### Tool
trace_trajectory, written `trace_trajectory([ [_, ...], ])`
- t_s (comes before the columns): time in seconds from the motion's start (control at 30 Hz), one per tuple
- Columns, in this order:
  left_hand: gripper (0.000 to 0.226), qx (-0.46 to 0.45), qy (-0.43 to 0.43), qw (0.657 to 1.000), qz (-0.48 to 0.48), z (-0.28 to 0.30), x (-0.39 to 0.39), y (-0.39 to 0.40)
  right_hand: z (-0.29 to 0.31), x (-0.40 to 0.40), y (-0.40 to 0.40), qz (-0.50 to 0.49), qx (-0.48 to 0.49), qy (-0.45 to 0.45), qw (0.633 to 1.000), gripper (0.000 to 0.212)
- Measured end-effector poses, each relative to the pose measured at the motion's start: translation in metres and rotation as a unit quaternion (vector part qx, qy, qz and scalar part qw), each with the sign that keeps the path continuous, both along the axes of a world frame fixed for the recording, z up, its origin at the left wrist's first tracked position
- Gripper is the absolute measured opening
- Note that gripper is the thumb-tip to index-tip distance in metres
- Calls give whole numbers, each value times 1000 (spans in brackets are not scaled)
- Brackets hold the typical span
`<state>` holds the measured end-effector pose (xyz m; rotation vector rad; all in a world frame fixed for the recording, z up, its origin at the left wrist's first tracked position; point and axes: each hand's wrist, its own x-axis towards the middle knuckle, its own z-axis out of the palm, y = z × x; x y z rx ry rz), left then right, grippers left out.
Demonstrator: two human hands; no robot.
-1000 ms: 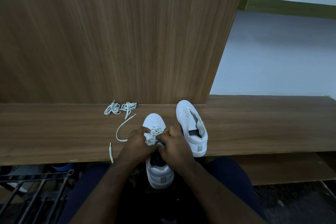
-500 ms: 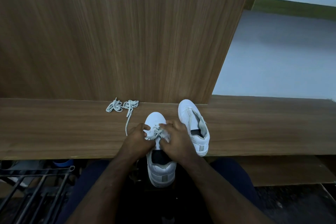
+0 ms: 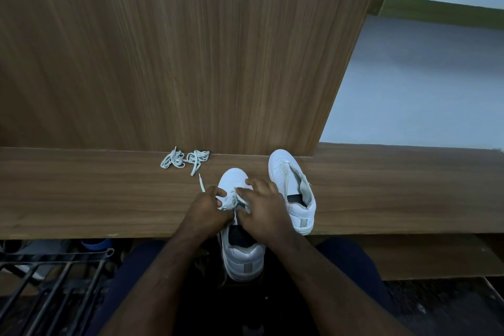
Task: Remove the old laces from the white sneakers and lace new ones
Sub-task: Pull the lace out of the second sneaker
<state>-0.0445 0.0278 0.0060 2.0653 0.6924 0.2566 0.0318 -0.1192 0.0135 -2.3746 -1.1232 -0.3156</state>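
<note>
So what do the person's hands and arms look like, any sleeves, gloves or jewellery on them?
Both forearms are bare up to the frame edge, with no sleeves visible. The left hand and right hand wear no gloves, and no rings, watch or bracelets show. Dark navy trousers cover the legs below.

Matt wood-grain counter (image 3: 81, 199) and upright panel (image 3: 191, 49), smooth white leather-like sneakers (image 3: 293, 188), flat woven cloth laces (image 3: 185, 158), dark metal rack (image 3: 54, 275)

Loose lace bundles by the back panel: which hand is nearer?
Left. The left hand pinches the lace on the near sneaker, just below and right of the lace bundles. The right hand is farther right, across the sneaker.
</note>
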Motion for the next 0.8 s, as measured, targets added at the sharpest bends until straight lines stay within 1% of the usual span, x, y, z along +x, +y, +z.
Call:
trace_trajectory([
  [0.03,53,-6,-1,1000,0,1,-1,-1,-2,-1,3,-1,-12,-17,1000,49],
  [0.13,58,-15,1,1000,-1,2,-1,-1,-3,0,5,11,-43,-22,999,52],
  [0.17,58,-15,0,1000,-1,2,-1,-1,-5,1,5,17,-48,-31,998,48],
  [0.27,53,-14,-4,1000,-2,0,0,0,-4,2,3,26,-48,-71,996,26],
  [0.33,47,-8,-2,1000,-2,-1,0,0,-3,4,2,26,-41,-94,994,22],
  [0.4,43,-24,-1,1000,3,-1,0,0,5,7,0,-15,-29,-97,995,23],
  [0.5,47,-46,4,999,3,2,-1,0,18,20,-3,-133,32,-56,989,17],
  [0.53,48,-47,5,999,0,2,-1,-1,18,23,-5,-136,36,-55,989,16],
  [0.57,48,-48,4,999,0,3,-1,-1,16,23,-5,-114,22,-50,992,21],
  [0.63,47,-47,0,999,2,2,0,-1,9,17,-4,-30,-13,-24,999,35],
  [0.67,48,-46,0,999,3,2,0,-2,5,12,-3,3,-25,-22,999,34],
  [0.7,49,-43,1,999,3,2,0,-1,1,6,-1,21,-39,-30,999,29],
  [0.77,51,-43,5,999,4,2,0,-2,-4,5,1,15,-53,-57,997,18],
  [0.8,50,-45,5,999,5,3,-1,-2,-2,7,1,-6,-42,-54,998,20],
])
